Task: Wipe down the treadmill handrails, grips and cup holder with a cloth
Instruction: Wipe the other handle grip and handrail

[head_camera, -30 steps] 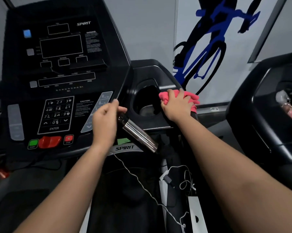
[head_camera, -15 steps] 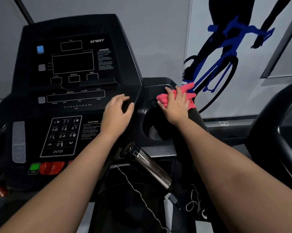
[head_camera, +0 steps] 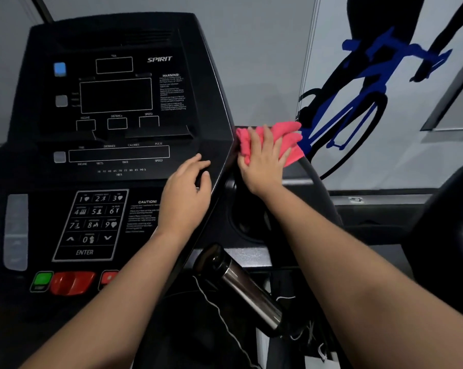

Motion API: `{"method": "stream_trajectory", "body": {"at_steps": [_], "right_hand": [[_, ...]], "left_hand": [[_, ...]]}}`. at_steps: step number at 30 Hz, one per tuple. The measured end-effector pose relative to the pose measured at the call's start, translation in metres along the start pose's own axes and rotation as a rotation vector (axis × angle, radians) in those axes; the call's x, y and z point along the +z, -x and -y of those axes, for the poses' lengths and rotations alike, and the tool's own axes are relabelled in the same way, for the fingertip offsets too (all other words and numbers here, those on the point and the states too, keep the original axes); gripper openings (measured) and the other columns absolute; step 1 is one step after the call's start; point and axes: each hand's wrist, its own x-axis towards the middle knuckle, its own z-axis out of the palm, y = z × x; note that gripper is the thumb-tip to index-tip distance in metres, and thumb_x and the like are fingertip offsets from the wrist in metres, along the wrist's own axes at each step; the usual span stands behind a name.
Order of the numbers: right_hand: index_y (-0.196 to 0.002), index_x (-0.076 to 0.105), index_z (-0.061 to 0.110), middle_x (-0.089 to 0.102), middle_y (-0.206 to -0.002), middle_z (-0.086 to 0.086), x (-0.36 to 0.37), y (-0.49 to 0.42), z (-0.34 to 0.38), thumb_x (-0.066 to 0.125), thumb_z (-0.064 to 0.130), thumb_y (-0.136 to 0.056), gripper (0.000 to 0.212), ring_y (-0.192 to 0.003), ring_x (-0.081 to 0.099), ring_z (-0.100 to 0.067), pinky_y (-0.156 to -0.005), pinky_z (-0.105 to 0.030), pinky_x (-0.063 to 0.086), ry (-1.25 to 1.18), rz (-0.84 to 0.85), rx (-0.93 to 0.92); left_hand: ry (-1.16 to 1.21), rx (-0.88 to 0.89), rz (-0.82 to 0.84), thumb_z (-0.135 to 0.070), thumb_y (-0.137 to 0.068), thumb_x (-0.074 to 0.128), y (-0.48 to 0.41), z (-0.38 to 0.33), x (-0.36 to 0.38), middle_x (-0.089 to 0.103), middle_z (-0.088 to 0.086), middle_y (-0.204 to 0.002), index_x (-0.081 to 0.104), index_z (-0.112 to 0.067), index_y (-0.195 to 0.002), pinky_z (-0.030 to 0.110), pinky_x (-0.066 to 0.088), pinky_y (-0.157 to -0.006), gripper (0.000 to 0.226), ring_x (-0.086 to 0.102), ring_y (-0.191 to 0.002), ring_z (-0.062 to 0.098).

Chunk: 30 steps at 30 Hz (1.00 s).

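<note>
A pink cloth (head_camera: 283, 134) lies bunched on the black housing above the cup holder (head_camera: 242, 225), against the console's right edge. My right hand (head_camera: 262, 161) presses flat on the cloth with fingers spread. My left hand (head_camera: 185, 193) rests on the right edge of the treadmill console (head_camera: 113, 145), fingers relaxed, holding nothing. A chrome pulse grip (head_camera: 249, 294) slants down below the cup holder, untouched. The dark right handrail (head_camera: 318, 179) curves down beside my right wrist; my right forearm hides most of the cup holder.
The console carries a keypad (head_camera: 89, 225), a green start button (head_camera: 41, 280) and a red stop knob (head_camera: 72, 282). A thin white cord (head_camera: 219, 312) hangs below. Another treadmill's black frame (head_camera: 448, 225) stands close on the right. The wall behind bears a cyclist graphic.
My right hand has slid the cloth from the cup holder's right rim up and left to the console's edge. My left hand let go of the chrome grip and settled on the console edge.
</note>
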Motion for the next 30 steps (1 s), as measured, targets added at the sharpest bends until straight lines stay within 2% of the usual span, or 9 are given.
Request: {"method": "stream_trajectory", "body": {"at_steps": [3,6,9,11,15,18,23,27,30], "right_hand": [[-0.152,0.001,0.022,-0.015,-0.158,-0.005,0.016,0.042,0.006,0.043,0.037,-0.095,0.072,-0.142,0.005,-0.039,-0.112,-0.056,0.002,-0.077,0.128,-0.016],[-0.151,-0.003,0.020,-0.020,-0.157,-0.004,0.023,0.066,0.013,0.041,0.035,-0.098,0.071,-0.143,-0.003,-0.037,-0.115,-0.045,0.003,-0.225,0.311,0.025],[-0.151,0.013,0.021,0.005,-0.154,-0.009,0.008,0.077,0.010,0.043,0.035,-0.098,0.063,-0.139,0.022,-0.032,-0.112,-0.034,0.019,-0.417,0.470,0.120],[-0.144,0.030,0.019,0.027,-0.136,-0.011,-0.003,0.087,0.009,0.045,0.034,-0.097,0.051,-0.120,0.045,-0.032,-0.100,-0.029,0.032,-0.402,0.525,0.106],[-0.137,0.040,0.026,0.038,-0.110,-0.006,-0.028,0.107,0.011,0.045,0.034,-0.094,0.044,-0.104,0.051,-0.027,-0.091,-0.035,0.044,-0.163,0.564,-0.042],[-0.130,0.048,0.028,0.043,-0.108,-0.004,-0.044,0.119,0.006,0.047,0.038,-0.090,0.042,-0.102,0.053,-0.026,-0.084,-0.035,0.046,0.049,0.504,-0.162],[-0.080,0.065,0.017,0.053,-0.087,-0.007,-0.052,0.130,-0.024,0.030,0.046,-0.072,0.046,-0.079,0.056,-0.031,-0.064,-0.032,0.034,0.264,0.267,-0.250],[-0.115,0.062,0.029,0.050,-0.126,-0.009,-0.060,0.134,-0.058,0.028,0.046,-0.071,0.058,-0.102,0.051,-0.032,-0.082,-0.042,0.040,0.356,0.224,-0.119],[-0.134,0.046,0.035,0.040,-0.136,-0.009,-0.074,0.135,-0.076,0.030,0.045,-0.079,0.059,-0.114,0.041,-0.032,-0.089,-0.043,0.039,0.367,0.118,0.093]], "left_hand": [[0.000,0.009,-0.008,-0.017,-0.095,0.049,-0.001,0.000,0.001,0.051,-0.004,-0.138,0.063,-0.016,-0.122,0.026,0.033,-0.106,0.030,0.046,-0.127,0.012],[-0.016,0.011,-0.012,-0.018,-0.095,0.049,-0.002,-0.001,0.001,0.052,-0.003,-0.138,0.063,-0.015,-0.121,0.025,0.032,-0.105,0.030,0.046,-0.126,0.013],[-0.028,0.028,-0.014,-0.019,-0.094,0.049,-0.003,-0.001,0.002,0.053,-0.001,-0.136,0.063,-0.014,-0.119,0.025,0.032,-0.103,0.029,0.047,-0.125,0.015],[-0.030,0.025,-0.014,-0.019,-0.094,0.050,-0.002,0.000,0.002,0.053,-0.001,-0.136,0.063,-0.014,-0.119,0.024,0.032,-0.103,0.029,0.048,-0.124,0.016],[-0.013,0.015,-0.010,-0.019,-0.093,0.050,-0.001,0.000,0.002,0.053,-0.002,-0.136,0.063,-0.015,-0.118,0.024,0.032,-0.103,0.028,0.048,-0.124,0.016],[-0.003,0.022,-0.010,-0.018,-0.093,0.051,-0.002,0.002,0.001,0.053,-0.002,-0.135,0.064,-0.014,-0.117,0.026,0.034,-0.103,0.028,0.049,-0.123,0.017],[-0.016,0.020,-0.002,-0.021,-0.093,0.052,-0.003,0.002,0.000,0.052,-0.004,-0.135,0.062,-0.016,-0.119,0.026,0.033,-0.103,0.029,0.047,-0.123,0.016],[-0.017,0.017,0.010,-0.022,-0.093,0.051,-0.002,0.002,0.000,0.050,-0.004,-0.137,0.061,-0.017,-0.120,0.031,0.037,-0.105,0.030,0.046,-0.124,0.017],[-0.020,0.005,0.014,-0.022,-0.093,0.050,-0.002,0.001,0.000,0.050,-0.005,-0.137,0.061,-0.017,-0.121,0.031,0.036,-0.106,0.030,0.045,-0.125,0.017]]}}
